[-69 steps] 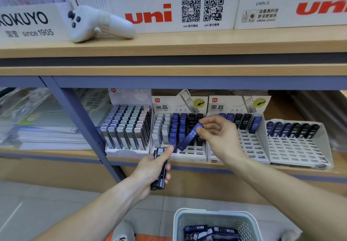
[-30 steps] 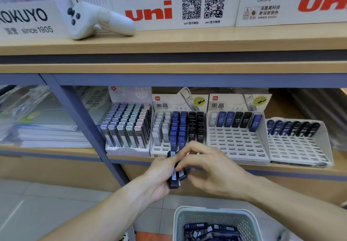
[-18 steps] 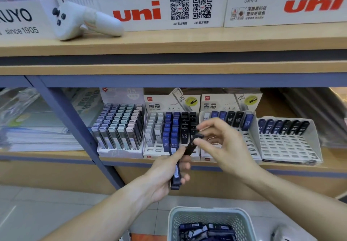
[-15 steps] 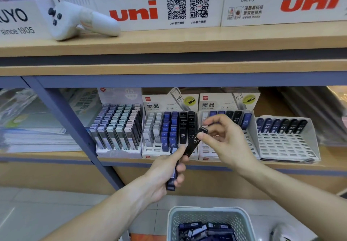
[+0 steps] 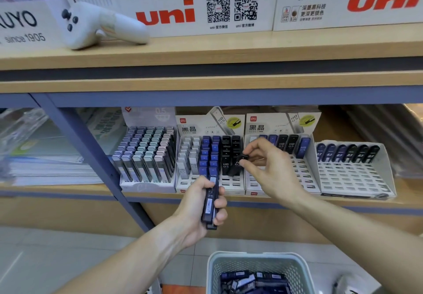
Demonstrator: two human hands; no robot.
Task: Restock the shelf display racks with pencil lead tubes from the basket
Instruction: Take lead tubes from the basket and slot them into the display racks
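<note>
My right hand (image 5: 270, 170) pinches a black lead tube (image 5: 237, 165) by its top end, its lower end at the front of the black column in the middle display rack (image 5: 229, 187). My left hand (image 5: 199, 204) grips a small bundle of dark blue tubes (image 5: 210, 204) just below that rack's front edge. To the right stand two mostly bare racks: one (image 5: 299, 174) with a back row of blue and black tubes, another (image 5: 352, 174) with a back row of dark tubes. A white basket (image 5: 258, 262) holding several tubes sits on the floor below.
A full rack of grey and pastel tubes (image 5: 146, 156) stands left of the middle rack. A blue slanted shelf post (image 5: 91, 156) runs beside it. A white controller (image 5: 96, 25) lies on the upper shelf. Stacked plastic-wrapped paper (image 5: 41, 156) fills the left bay.
My right hand has carried the black tube up from my left hand's bundle to the black column of the middle rack. My left hand has stayed low with the remaining tubes.
</note>
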